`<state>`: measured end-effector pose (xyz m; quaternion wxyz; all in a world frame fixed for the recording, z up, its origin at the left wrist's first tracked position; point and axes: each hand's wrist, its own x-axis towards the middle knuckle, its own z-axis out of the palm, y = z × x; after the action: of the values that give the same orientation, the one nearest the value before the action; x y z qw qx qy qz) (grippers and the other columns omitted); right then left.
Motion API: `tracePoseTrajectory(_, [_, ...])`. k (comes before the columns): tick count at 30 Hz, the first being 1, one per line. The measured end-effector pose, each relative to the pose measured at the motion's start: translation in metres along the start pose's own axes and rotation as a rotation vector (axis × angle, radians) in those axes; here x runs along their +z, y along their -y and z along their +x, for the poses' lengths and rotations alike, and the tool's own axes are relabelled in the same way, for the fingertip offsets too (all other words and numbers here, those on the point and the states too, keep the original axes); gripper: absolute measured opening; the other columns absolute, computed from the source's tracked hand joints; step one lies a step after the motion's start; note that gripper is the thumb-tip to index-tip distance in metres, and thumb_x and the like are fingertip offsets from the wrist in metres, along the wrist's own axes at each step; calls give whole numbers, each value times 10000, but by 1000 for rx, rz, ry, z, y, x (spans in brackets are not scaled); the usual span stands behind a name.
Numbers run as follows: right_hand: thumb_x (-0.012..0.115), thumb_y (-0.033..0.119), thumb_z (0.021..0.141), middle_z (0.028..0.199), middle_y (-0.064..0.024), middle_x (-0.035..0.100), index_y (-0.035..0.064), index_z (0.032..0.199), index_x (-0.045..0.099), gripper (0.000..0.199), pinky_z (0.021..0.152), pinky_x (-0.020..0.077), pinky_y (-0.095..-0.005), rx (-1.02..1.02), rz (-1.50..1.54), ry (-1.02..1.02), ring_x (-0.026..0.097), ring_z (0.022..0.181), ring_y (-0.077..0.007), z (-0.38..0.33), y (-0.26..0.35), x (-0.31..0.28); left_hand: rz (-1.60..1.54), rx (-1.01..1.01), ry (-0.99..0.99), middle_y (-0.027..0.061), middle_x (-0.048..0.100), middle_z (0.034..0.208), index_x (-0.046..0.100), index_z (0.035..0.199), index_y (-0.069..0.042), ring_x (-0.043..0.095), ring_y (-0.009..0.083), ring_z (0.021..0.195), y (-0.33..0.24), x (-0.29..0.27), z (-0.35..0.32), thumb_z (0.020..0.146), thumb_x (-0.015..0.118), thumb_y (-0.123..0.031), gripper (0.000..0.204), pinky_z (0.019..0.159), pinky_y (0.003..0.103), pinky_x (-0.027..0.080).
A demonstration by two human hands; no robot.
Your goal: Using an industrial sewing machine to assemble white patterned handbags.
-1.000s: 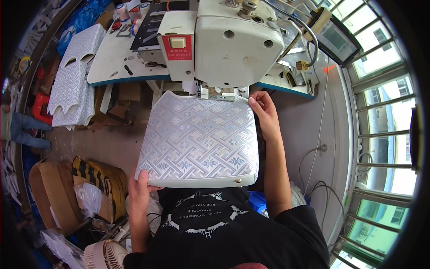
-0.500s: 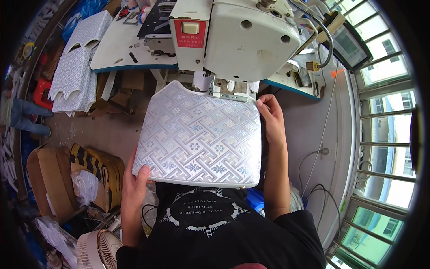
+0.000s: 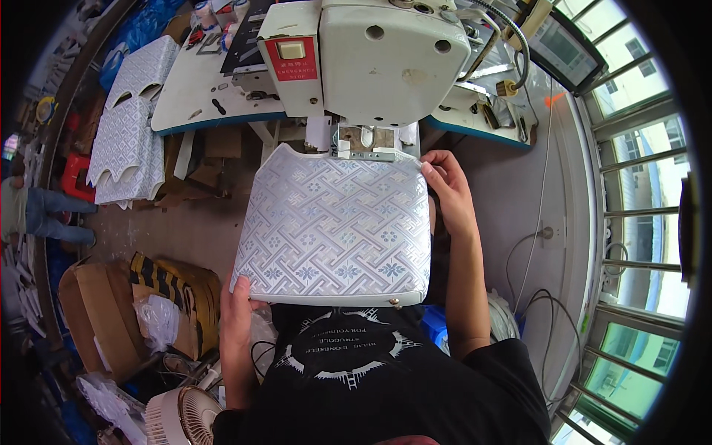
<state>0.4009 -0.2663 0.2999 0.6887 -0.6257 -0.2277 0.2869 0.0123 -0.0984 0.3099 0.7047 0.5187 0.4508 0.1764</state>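
Note:
A stiff white panel of patterned fabric (image 3: 337,222) in grey and blue lies nearly flat before me, its far edge at the metal clamp (image 3: 362,156) of a large white sewing machine (image 3: 389,67). Thumb on top, my left hand (image 3: 239,300) grips the near left corner; its other fingers are mostly hidden beneath. My right hand (image 3: 449,189) pinches the far right corner, just right of the clamp. Along the near edge runs a pale border with a small brass-coloured stud (image 3: 394,302) near the right end.
Similar panels (image 3: 126,137) are stacked at the far left beside the white tabletop (image 3: 196,96). Cardboard boxes (image 3: 100,319) and a fan (image 3: 182,415) stand at lower left. A monitor (image 3: 560,52) and barred windows line the right. A person in jeans (image 3: 59,215) stands far left.
My view has shifted, so the machine appears farther left. The panel has slid slightly right relative to the clamp. Both hands keep their hold at the same corners.

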Motion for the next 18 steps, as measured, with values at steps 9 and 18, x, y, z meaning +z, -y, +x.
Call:
tracePoseTrajectory(9, [693, 147, 1038, 1092, -8, 632, 27, 1200, 612, 217, 930, 462, -238, 9, 16, 16, 576, 1005, -79, -5, 1, -4, 35, -3, 47, 144, 655, 1318, 417, 1569, 20, 697, 200, 1050, -7, 1, -6, 1034, 550, -522, 772, 783, 319, 589])
tracePoseTrajectory(18, [702, 134, 1029, 1097, 4, 630, 38, 1211, 614, 223, 958, 446, -237, 26, 4, 13, 569, 1046, -73, -1, 7, 3, 252, 158, 61, 137, 607, 1420, 307, 1644, -22, 662, 218, 1179, 5, -8, 0, 1038, 549, -503, 812, 896, 359, 565])
